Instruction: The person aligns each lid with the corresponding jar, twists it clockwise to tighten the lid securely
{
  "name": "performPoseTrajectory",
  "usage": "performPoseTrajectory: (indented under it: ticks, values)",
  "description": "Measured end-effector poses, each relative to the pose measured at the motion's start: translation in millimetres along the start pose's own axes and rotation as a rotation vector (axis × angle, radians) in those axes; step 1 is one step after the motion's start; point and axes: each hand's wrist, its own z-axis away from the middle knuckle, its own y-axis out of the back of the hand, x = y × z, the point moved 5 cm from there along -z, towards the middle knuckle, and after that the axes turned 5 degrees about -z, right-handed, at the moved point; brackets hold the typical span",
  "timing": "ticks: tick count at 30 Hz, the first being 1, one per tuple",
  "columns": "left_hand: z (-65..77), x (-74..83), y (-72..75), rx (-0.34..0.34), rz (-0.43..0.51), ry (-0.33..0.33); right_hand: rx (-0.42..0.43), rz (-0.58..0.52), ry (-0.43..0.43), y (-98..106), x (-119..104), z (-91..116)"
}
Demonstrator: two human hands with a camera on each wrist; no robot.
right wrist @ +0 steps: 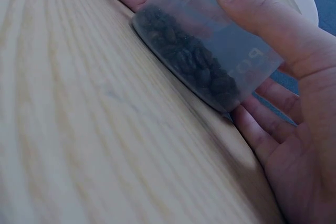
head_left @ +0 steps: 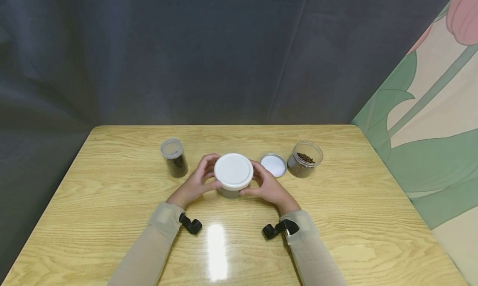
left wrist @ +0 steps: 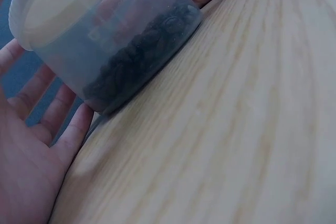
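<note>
Head view: at the left of the wooden table (head_left: 112, 219) stands a tall clear jar (head_left: 175, 161) with dark contents, near the left hand (head_left: 196, 184), whose thumb and fingers curve around one side of a white-lidded tub (head_left: 233, 171). The tub stands mid-table, its top covering dark pieces (left wrist: 142, 51) inside. The right hand (head_left: 269, 187) holds the other side, thumb against the wall. Just beside it, a loose lid (head_left: 273, 165) lies between that hand and an open jar (head_left: 304, 163) of brown bits.
</note>
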Motion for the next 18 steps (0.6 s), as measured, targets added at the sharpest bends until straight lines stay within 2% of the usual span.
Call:
performPoseTrajectory:
  ticks: [10, 18]
  values:
    - [0.8, 0.8, -0.5, -0.033, 0.012, -0.008, -0.006, 0.016, 0.007, 0.1, 0.8, 0.1]
    - [-0.3, 1.9, -1.1, -0.003, 0.041, -0.023, 0.0, -0.003, -0.005, -0.4, -0.7, 0.0]
